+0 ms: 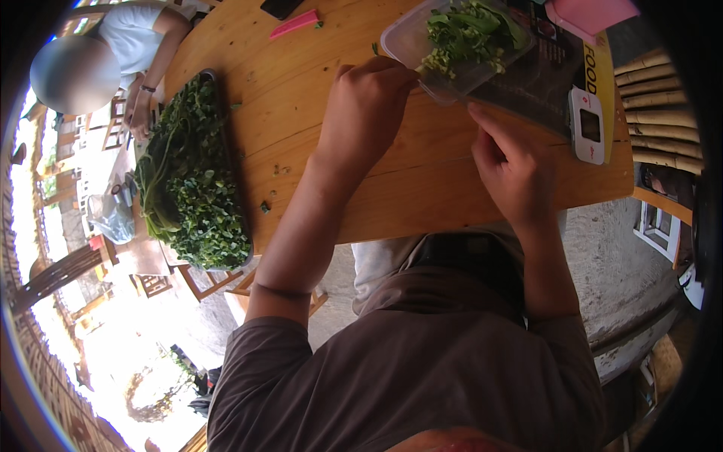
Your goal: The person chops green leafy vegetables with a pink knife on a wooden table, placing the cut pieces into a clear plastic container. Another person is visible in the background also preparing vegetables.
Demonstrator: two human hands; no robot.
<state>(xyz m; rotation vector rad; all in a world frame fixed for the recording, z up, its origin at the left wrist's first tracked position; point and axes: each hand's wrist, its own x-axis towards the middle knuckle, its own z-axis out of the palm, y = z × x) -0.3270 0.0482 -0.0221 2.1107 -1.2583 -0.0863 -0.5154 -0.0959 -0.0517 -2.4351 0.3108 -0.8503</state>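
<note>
A clear plastic container (395, 37) stands before me on the wooden table, holding chopped leafy greens (474, 34) and pale green stem bits. At its near left corner is my left hand (367, 104), fingers bent and fingertips pinched together. Whether a small piece sits between those fingertips is hidden. Just short of the container's near edge, my right hand (514, 164) points its index finger forward, the other fingers curled. I see no thing in it, though its inner side is partly hidden.
To the left a dark tray (229, 141) is heaped with leafy greens (206, 209). A pink-handled knife or sheath (295, 24) and a phone (281, 7) lie farther back. On the right are a white digital device (588, 125), a printed mat (531, 104) and a pink container (590, 17). Another person (133, 39) sits far left.
</note>
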